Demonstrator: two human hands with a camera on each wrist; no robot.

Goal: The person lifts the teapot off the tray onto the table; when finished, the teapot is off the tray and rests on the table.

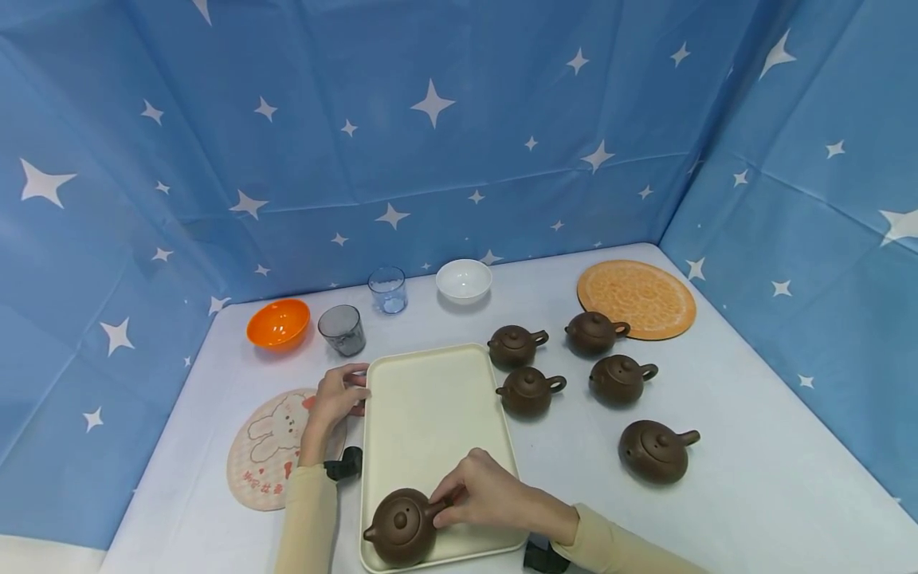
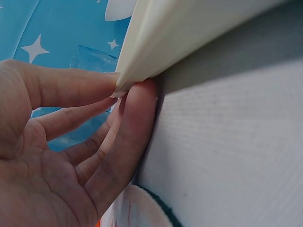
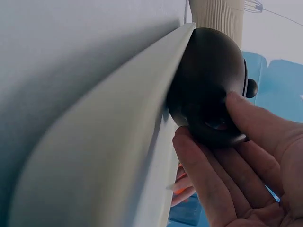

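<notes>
A dark brown teapot (image 1: pixel 402 528) sits at the near left corner of a cream tray (image 1: pixel 433 422), its spout toward the left. My right hand (image 1: pixel 482 496) holds this teapot by its handle; in the right wrist view the thumb and fingers (image 3: pixel 203 175) close about the handle. At the tray's left edge, my left hand (image 1: pixel 337 401) pinches the rim between thumb and fingers, as the left wrist view shows (image 2: pixel 137 109). Several similar teapots stand right of the tray, the nearest one (image 1: pixel 527 392) close beside its right edge.
Behind the tray are an orange bowl (image 1: pixel 280 324), a grey glass (image 1: pixel 342 330), a blue glass (image 1: pixel 388 290) and a white bowl (image 1: pixel 464 282). A rabbit-print mat (image 1: pixel 268 446) lies under the left forearm; a round orange mat (image 1: pixel 637 299) lies at the back right.
</notes>
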